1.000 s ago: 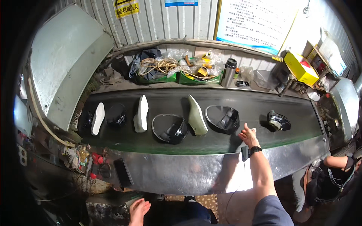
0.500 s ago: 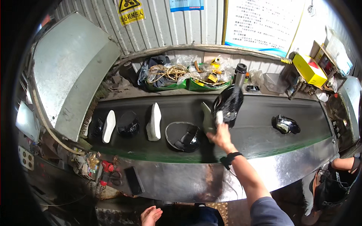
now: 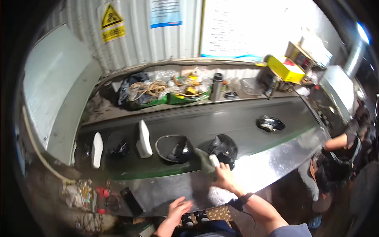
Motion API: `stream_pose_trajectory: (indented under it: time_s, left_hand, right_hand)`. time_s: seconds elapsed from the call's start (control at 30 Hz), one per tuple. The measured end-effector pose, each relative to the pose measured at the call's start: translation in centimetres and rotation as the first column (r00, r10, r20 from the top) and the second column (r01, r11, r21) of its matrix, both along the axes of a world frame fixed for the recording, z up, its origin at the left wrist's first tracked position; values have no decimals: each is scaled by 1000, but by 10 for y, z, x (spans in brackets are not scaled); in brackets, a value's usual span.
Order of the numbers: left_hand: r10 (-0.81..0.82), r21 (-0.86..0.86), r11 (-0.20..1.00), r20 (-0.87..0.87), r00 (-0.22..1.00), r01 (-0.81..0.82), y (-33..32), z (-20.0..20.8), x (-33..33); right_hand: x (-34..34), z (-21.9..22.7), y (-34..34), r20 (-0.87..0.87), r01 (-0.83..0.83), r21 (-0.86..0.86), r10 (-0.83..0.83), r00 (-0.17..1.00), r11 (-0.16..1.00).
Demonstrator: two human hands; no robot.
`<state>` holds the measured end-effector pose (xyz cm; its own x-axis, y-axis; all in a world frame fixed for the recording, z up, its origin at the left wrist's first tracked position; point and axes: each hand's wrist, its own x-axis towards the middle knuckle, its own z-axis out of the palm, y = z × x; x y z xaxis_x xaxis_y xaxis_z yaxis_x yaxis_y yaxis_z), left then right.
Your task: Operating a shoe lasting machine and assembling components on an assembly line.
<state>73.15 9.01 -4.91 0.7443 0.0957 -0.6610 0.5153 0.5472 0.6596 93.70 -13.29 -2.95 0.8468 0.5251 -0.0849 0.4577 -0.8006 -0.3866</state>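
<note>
My right hand (image 3: pixel 227 179) reaches over the belt's near edge with its fingers closed round a grey-green, shoe-shaped piece (image 3: pixel 206 161). A small white piece (image 3: pixel 214 160) shows at its fingertips; I cannot tell if it is a finger cover. Just beyond is a glossy black shell-like piece (image 3: pixel 224 147), partly behind the hand. My left hand (image 3: pixel 179 208), slightly blurred, hovers at the metal ledge with fingers apart and nothing in it. Left of the right hand, a rounded black shell (image 3: pixel 173 148) and two white shoe-shaped forms (image 3: pixel 144 138) lie on the dark belt (image 3: pixel 244 114).
Another glossy black piece (image 3: pixel 270 123) lies right on the belt. A phone (image 3: pixel 131 200) and a red tool (image 3: pixel 102 193) rest on the metal ledge (image 3: pixel 166 185). Behind the belt stand green trays (image 3: pixel 189 96) and a steel flask (image 3: pixel 216 87). Another person's arm (image 3: pixel 335 142) shows at right.
My view has turned. My right hand has drawn the grey-green piece toward the belt's near edge, and the black piece beside it has come nearer too. My left hand has risen to the ledge.
</note>
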Motion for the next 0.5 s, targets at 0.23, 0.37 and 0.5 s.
stream_pose_trajectory:
  time_s: [0.23,0.37,0.5]
  left_hand:
    - [46,-576,817,39,998,-15,-46,-11,54]
    - [-113,-379,919,16,993,111,-32,-24,40]
    - [19,-27,999,-34,999,-20,-66,8,40]
  right_hand:
    - [-134,73,4,-363,309,381,-167,917,872]
    - [-159,57,-70,-804,823,569,-209,557,3]
    - [-174,1,-135,-912,885,217,236,334,-412]
